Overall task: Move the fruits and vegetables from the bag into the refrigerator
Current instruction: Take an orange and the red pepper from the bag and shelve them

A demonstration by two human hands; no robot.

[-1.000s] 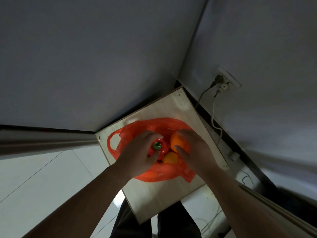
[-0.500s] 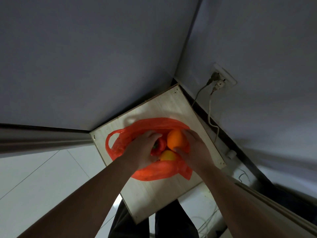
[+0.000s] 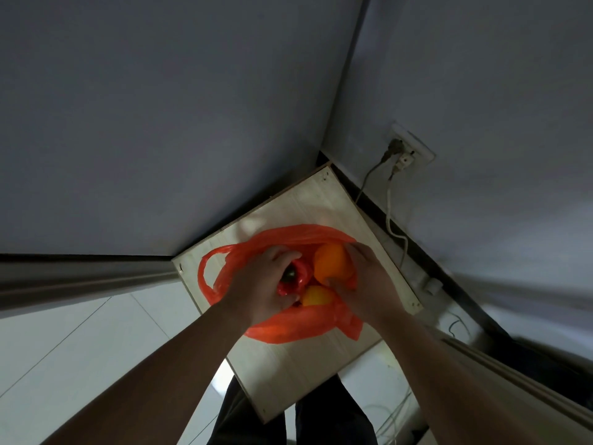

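Observation:
An orange plastic bag [image 3: 288, 329] lies open on a small pale wooden table [image 3: 298, 370] in the room's corner. Inside it sit a red bell pepper [image 3: 296, 277], an orange fruit [image 3: 332, 263] and a yellow fruit [image 3: 316, 295]. My left hand [image 3: 256, 287] reaches into the bag, its fingers and thumb curled round the red pepper. My right hand [image 3: 369, 281] grips the orange fruit from the right side. The refrigerator is out of sight.
Grey walls meet behind the table. A wall socket [image 3: 407, 152] with plugs and a hanging cable [image 3: 394, 229] is at the right. White tiled floor [image 3: 80, 342] lies to the left, loose wires [image 3: 394, 422] at the lower right. My legs stand against the table's near edge.
Both hands have closed more firmly round the pepper and the orange fruit, which now sit slightly higher in the bag. The camera has shifted a little.

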